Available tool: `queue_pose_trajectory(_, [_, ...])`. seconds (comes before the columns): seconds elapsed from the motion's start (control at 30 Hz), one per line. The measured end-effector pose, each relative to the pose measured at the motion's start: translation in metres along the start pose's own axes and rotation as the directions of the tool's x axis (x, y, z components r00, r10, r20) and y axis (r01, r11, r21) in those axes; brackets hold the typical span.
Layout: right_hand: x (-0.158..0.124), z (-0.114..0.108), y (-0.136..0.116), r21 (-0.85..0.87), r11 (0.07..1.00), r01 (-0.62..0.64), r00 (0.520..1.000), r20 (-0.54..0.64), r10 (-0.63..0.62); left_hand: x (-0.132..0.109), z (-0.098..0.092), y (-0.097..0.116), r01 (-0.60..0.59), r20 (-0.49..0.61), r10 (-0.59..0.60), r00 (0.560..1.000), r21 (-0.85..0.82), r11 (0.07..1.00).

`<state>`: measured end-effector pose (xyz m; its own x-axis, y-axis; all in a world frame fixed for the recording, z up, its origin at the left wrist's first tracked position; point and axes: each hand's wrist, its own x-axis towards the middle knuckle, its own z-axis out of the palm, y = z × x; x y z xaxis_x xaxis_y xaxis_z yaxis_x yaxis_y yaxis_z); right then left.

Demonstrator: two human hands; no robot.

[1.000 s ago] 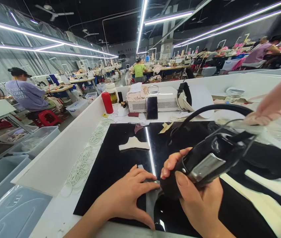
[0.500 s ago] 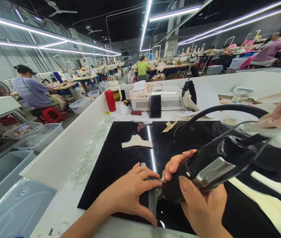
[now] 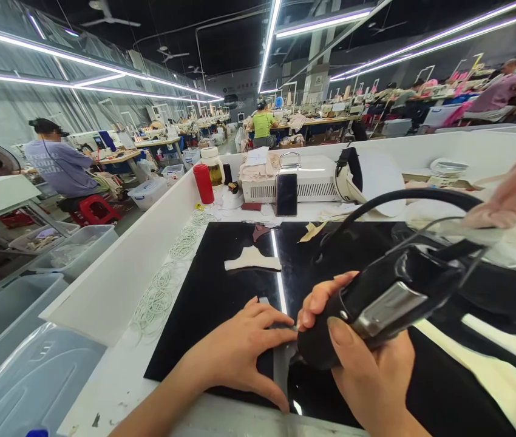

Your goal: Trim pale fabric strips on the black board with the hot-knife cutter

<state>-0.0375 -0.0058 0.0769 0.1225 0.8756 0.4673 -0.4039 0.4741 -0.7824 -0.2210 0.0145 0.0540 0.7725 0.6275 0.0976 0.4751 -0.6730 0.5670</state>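
My left hand (image 3: 249,346) lies with spread fingers on a clear strip (image 3: 281,370) that rests on the glossy black board (image 3: 194,303). My right hand (image 3: 367,364) is wrapped round a black handheld tool (image 3: 376,309) with a metal plate on its side. The tool's near end sits just right of my left fingertips, and its working tip is hidden. A cream curved piece (image 3: 252,258) lies on the board beyond my left hand. A black cable (image 3: 394,195) arches from the tool's far side.
Another person's hand (image 3: 508,194) reaches in at the right. Behind the board stand a white machine (image 3: 312,176), a phone (image 3: 286,194) and a red bottle (image 3: 203,184). Pale green loops (image 3: 155,297) lie left; cream pieces (image 3: 490,364) lie right.
My right hand and the tool have shifted very slightly to the left. The other person's hand has moved a little. My left hand keeps its place.
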Motion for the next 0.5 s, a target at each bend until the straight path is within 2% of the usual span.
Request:
queue_pose_trajectory(0.2, [0.0018, 0.0000, 0.0020, 0.037, 0.999, 0.022, 1.000, -0.011, -0.022, -0.0004, 0.0020, -0.0027, -0.006, -0.003, 0.006, 1.000, 0.009, 1.000])
queue_pose_trajectory(0.5, [0.0001, 0.0003, -0.0006, -0.028, 1.000, 0.006, 1.000, -0.015, -0.006, -0.0001, 0.0005, 0.0023, -0.008, -0.017, 0.008, 1.000, 0.005, 1.000])
